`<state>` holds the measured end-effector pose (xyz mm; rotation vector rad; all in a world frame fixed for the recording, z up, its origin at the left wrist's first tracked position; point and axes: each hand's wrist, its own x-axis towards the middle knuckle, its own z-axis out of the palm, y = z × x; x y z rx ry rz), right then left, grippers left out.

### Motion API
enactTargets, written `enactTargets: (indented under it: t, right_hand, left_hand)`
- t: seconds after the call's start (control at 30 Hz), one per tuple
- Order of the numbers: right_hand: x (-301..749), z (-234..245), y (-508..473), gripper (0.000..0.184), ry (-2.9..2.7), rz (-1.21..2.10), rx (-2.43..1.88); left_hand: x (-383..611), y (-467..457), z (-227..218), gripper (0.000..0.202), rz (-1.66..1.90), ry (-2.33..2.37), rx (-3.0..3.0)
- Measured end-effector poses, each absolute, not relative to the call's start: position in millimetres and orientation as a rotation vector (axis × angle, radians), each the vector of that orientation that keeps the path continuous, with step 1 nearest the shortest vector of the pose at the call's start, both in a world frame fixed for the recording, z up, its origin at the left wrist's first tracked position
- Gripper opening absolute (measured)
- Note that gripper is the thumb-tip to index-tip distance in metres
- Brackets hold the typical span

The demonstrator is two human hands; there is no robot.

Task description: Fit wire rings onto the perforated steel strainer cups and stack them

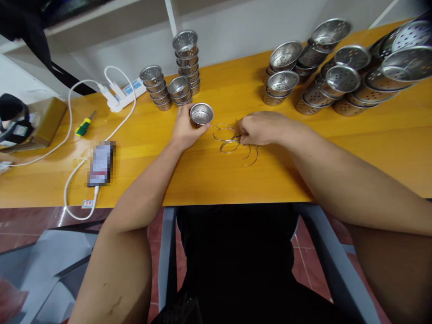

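My left hand [187, 128] is wrapped round a small perforated metal cup [201, 114], its mouth facing up. To the right, my right hand [258, 128] is closed at several thin wire rings [230, 146] lying on the table; its fingertips are partly hidden, but they pinch at the wire. Just behind my left hand stand stacks of similar cups: a short stack [179, 90], a taller one [186, 58] and another at the left [155, 87].
More stacked perforated cups [281, 85] and larger ones [374, 81] fill the back right. At the left are a power strip [126, 95] with white cables, a green-yellow screwdriver [84, 126], a phone [100, 164] and a cardboard box [50, 121]. The table's front edge [236, 202] is near me.
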<state>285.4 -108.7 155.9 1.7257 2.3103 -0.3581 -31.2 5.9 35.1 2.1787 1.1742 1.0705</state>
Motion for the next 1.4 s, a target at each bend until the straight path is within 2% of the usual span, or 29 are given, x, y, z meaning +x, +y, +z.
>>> enactTargets:
  t: [0.13, 0.23, 0.3, 0.5, 0.9, 1.27, 1.4]
  right_hand:
    - [300.7, 142.9, -100.2, 0.020, 2.497, -0.426, 1.740]
    - [309.6, 134.1, -95.7, 0.045, 2.780, -0.516, 1.654]
    - [311.8, 128.9, -93.4, 0.054, 2.900, -0.608, 1.502]
    - [299.9, 124.2, -92.6, 0.020, 2.883, -0.629, 1.342]
    - [263.7, 138.1, -110.8, 0.006, 2.702, -0.348, 1.440]
    - [292.1, 141.4, -101.0, 0.007, 2.916, -0.568, 1.536]
    - [297.1, 145.7, -101.1, 0.012, 2.922, -0.593, 1.554]
  left_hand:
    - [-30.6, 5.6, 33.5, 0.101, 1.116, 1.143, 2.129]
    - [-30.7, 5.8, 32.7, 0.100, 1.109, 1.135, 2.135]
    - [-31.0, 6.0, 32.9, 0.100, 1.096, 1.147, 2.158]
    - [-30.8, 6.8, 33.6, 0.100, 1.082, 1.161, 2.195]
    - [-29.5, 6.4, 32.9, 0.098, 1.095, 1.142, 2.192]
    - [-26.1, 4.5, 35.5, 0.099, 1.147, 1.120, 2.181]
    - [-26.1, 2.7, 38.7, 0.101, 1.124, 1.113, 2.170]
